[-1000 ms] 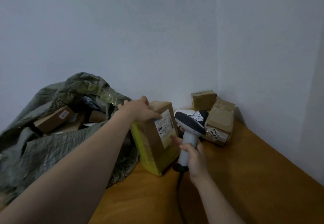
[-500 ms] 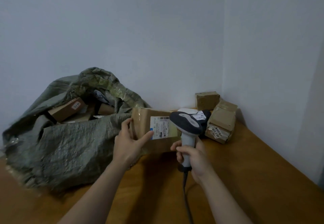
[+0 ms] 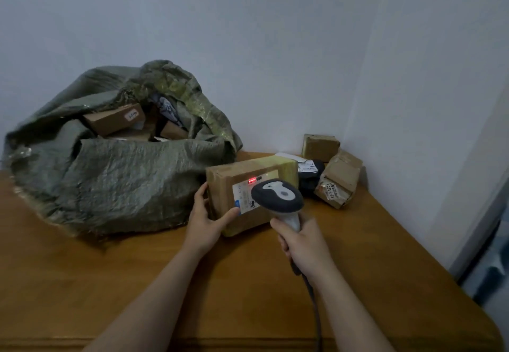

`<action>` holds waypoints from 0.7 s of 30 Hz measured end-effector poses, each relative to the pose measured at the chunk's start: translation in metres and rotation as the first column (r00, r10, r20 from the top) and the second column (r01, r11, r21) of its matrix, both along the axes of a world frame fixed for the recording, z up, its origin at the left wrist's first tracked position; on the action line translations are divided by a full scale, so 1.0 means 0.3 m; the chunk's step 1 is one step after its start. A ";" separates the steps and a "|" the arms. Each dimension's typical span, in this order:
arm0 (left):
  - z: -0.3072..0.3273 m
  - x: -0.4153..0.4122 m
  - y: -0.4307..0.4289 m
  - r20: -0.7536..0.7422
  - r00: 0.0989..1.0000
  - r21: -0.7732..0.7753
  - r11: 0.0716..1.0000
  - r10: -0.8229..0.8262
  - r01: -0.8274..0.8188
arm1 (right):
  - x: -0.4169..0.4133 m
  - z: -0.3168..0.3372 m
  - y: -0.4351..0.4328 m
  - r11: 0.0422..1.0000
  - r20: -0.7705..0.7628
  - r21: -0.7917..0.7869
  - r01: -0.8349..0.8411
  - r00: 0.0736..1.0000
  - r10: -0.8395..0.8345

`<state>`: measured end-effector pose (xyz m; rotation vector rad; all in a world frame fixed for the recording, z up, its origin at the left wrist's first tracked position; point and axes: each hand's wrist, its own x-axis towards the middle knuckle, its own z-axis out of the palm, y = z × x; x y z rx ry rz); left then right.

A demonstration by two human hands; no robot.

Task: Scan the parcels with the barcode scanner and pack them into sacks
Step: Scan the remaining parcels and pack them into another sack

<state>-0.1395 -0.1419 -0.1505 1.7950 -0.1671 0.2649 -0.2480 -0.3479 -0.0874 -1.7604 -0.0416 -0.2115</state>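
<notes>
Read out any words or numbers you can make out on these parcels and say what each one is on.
"46-2 320": sticker on the crumpled brown parcel at the right; its second line is blurred.
Handwritten sticker on the box in the sack: illegible.
Shipping label on the taped parcel in the left hand: too small to read.
Label on the dark parcel: blurred.

Both arms are stretched forward. The parcel (image 3: 242,171) is pinched by the left hand (image 3: 205,222). The scanner (image 3: 276,194) is gripped by the right hand (image 3: 304,244).
</notes>
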 end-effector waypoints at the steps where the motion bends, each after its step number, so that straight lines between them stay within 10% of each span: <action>1: 0.002 -0.002 0.001 0.003 1.000 -0.005 1.000 -0.011 0.011 | -0.007 0.000 0.013 1.000 0.001 -0.012 0.004 1.000 -0.004; 21: 0.013 -0.003 0.052 -0.074 0.984 -0.066 0.986 -0.159 0.154 | -0.112 0.004 0.157 0.984 0.030 0.108 0.144 0.989 -0.148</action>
